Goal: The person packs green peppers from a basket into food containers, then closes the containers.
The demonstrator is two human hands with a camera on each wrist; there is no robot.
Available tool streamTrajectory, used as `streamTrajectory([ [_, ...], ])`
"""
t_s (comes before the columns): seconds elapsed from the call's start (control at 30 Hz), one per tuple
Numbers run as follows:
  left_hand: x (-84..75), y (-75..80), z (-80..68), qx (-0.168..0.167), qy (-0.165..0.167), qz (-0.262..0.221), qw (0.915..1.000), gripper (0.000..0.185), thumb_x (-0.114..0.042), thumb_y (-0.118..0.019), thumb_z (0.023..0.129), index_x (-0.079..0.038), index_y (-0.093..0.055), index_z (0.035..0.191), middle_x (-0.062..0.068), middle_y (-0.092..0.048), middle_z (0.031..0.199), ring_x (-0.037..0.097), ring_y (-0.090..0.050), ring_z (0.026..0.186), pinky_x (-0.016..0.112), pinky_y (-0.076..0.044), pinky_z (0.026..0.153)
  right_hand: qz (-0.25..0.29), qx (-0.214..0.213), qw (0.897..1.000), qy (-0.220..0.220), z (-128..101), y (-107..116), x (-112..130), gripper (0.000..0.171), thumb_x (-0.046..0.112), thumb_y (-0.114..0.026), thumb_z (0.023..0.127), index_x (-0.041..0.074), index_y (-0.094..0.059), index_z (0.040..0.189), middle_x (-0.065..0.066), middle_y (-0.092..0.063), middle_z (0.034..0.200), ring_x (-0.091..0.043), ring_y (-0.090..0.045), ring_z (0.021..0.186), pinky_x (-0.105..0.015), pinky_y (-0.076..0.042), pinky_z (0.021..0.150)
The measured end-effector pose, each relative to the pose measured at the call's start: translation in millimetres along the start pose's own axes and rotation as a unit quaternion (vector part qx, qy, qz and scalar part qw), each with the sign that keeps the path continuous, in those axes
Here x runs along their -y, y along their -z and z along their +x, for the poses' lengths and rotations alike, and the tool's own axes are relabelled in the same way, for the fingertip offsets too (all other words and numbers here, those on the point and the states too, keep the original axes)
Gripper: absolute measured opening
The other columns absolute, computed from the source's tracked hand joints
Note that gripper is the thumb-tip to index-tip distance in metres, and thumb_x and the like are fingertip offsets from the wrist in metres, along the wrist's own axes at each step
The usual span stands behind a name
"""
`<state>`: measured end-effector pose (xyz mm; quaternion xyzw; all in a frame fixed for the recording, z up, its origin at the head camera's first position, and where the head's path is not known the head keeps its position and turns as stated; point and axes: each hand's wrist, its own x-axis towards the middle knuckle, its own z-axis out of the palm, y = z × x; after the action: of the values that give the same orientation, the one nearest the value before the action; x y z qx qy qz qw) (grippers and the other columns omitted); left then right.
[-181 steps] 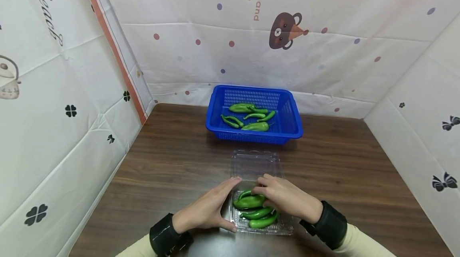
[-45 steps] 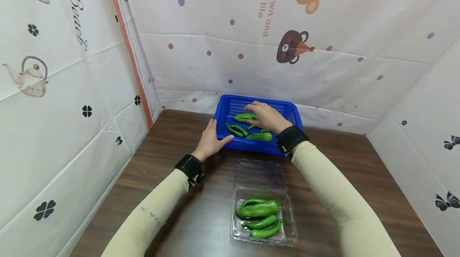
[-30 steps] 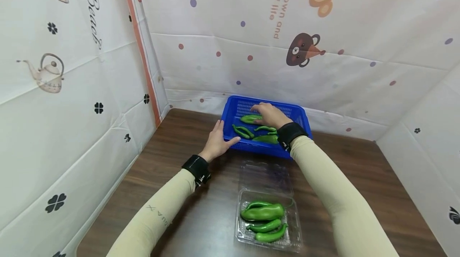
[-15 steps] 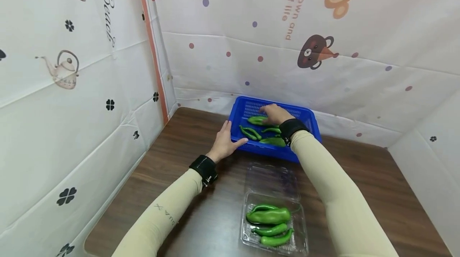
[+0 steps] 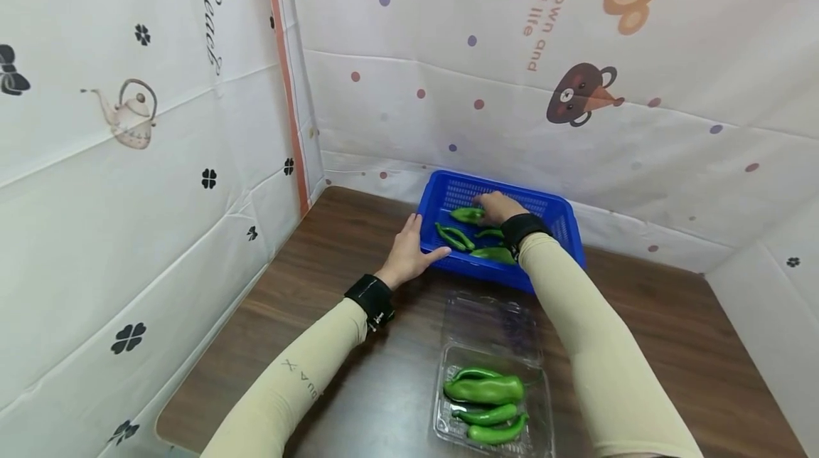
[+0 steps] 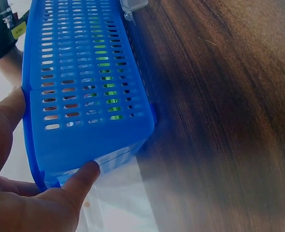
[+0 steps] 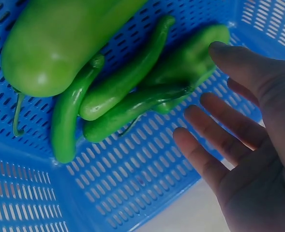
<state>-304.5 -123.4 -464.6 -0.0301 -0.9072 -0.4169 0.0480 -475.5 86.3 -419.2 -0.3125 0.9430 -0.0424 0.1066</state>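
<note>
In the head view, my left hand (image 5: 409,252) rests against the near left corner of the blue plastic basket (image 5: 473,267), fingers along its side and thumb at the front. The left wrist view shows straight fingertips touching the basket's outer wall. My right hand (image 5: 501,208) is inside the basket at the right end of a large green pepper (image 5: 466,215) near the back. Seen from the right wrist, the thumb (image 7: 239,60) overlaps that pepper's end (image 7: 200,48), and the other fingers are loosely extended beside it. Slim green peppers (image 7: 127,72) and another large pepper (image 7: 50,48) lie alongside.
Nearer me on the wooden table (image 5: 358,387) sits a clear plastic clamshell box (image 5: 438,405) holding several green peppers (image 5: 486,390). Its lid (image 5: 480,330) lies open toward the basket. Patterned white cloth (image 5: 397,116) hangs behind and at both sides.
Six seconds ago both hands were at the clear box; now both are at the basket. Over the last second the view has swung left, while my right hand has stayed by the back pepper.
</note>
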Motion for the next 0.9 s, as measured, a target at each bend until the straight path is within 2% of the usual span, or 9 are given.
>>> streamTrajectory([
  [0.37,0.9,1.3,-0.1,-0.001,-0.003,-0.005,1.0,0.101,-0.049,-0.073,0.094,0.0,-0.018,0.163,0.022,-0.016,0.169,0.043,-0.025,0.152,0.056,-0.029,0.12,0.009,0.0,1.0,-0.021,12.8,-10.7,-11.1,0.049,0.008,-0.077,0.092,0.0,-0.062,0.138,-0.025,-0.063,0.133,-0.042,-0.058,0.124,-0.057,-0.052,0.098],
  [0.63,2.3,1.5,0.5,-0.004,-0.002,-0.005,1.0,0.1,-0.048,-0.073,0.094,0.0,-0.018,0.163,0.022,-0.016,0.169,0.041,-0.025,0.152,0.055,-0.029,0.12,-0.005,-0.012,1.0,-0.024,19.7,-17.0,-11.9,0.047,0.007,-0.077,0.092,-0.002,-0.062,0.136,-0.026,-0.063,0.132,-0.044,-0.058,0.124,-0.058,-0.052,0.096],
  [0.9,4.2,0.7,2.1,-0.001,0.004,-0.006,1.0,0.101,-0.05,-0.072,0.094,-0.001,-0.017,0.163,0.02,-0.016,0.17,0.039,-0.026,0.152,0.054,-0.03,0.12,-0.016,-0.003,0.999,-0.034,23.1,-23.8,-10.2,0.045,0.008,-0.076,0.093,-0.004,-0.063,0.134,-0.028,-0.062,0.131,-0.044,-0.057,0.123,-0.057,-0.052,0.097],
])
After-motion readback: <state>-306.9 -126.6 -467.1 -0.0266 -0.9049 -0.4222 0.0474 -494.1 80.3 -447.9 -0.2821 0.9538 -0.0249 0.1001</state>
